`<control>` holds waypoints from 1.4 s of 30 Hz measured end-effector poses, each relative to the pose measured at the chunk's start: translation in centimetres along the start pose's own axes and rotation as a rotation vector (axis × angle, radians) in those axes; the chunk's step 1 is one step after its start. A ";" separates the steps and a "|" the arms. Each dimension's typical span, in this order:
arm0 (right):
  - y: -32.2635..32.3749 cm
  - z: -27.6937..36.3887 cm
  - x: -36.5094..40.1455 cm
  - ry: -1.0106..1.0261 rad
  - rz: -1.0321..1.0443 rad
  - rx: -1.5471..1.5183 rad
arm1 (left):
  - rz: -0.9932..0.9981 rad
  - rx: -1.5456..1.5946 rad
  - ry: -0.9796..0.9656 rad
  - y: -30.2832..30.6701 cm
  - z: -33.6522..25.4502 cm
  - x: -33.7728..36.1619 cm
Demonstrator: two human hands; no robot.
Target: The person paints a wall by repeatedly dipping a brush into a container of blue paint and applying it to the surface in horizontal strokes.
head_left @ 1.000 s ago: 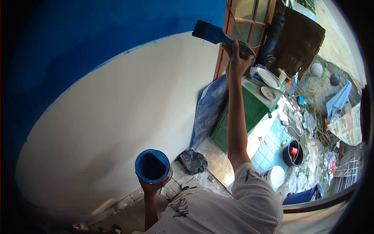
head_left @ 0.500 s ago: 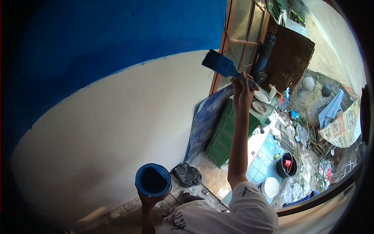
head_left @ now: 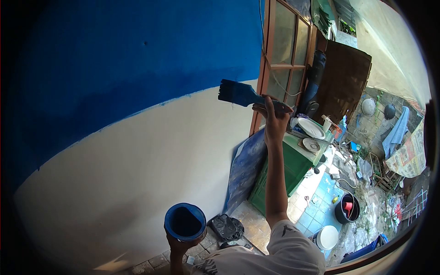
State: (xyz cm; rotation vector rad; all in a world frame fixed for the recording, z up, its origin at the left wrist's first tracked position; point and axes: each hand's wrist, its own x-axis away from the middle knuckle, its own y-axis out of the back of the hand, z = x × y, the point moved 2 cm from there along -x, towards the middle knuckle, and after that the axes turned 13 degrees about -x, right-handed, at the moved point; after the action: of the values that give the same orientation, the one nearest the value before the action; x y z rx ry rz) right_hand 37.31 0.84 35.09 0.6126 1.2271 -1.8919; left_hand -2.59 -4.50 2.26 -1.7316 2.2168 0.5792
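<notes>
My right hand [head_left: 276, 120] is closed round the handle of a wide paintbrush [head_left: 243, 94], whose bristles and ferrule are coated in blue. The brush points left and overlaps the edge between blue paint and bare white wall in this view. Low in front of me, my left hand [head_left: 179, 243] grips a paint can [head_left: 185, 222] from below and the side. Blue paint covers its rim and inner wall, and the inside looks dark. Both hands are before the wall [head_left: 137, 151], blue above and white below, with a ragged curved border.
A brown-framed window [head_left: 286, 46] borders the wall on the right. Below it stand a green cabinet [head_left: 280, 172] with plates on top and a blue patterned sheet [head_left: 245, 172]. A black plastic bag [head_left: 228, 228], a white bucket [head_left: 327, 238] and a black tub [head_left: 341, 215] are on the ground.
The view has tilted upward, so wall and yard sit lower in it. My right hand has brought the brush leftward, closer to the paint border. My left hand still holds the can.
</notes>
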 end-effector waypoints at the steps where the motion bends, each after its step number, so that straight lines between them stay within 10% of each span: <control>1: 0.0 -0.6 -0.7 0.002 0.016 0.013 | 0.016 0.016 0.035 -0.5 0.5 -0.5; 21: 6.0 -10.9 -11.4 0.213 0.112 0.002 | -0.047 -0.042 0.005 -13.2 4.2 -14.5; 42: 5.2 -11.3 -8.2 0.432 0.128 -0.020 | -0.172 -0.163 0.047 -12.3 7.8 -15.8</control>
State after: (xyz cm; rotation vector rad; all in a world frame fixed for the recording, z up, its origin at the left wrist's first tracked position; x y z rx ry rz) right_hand 46.05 12.86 33.66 1.1038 1.4319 -1.6882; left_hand 12.99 10.25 0.61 -2.0123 2.0737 0.7008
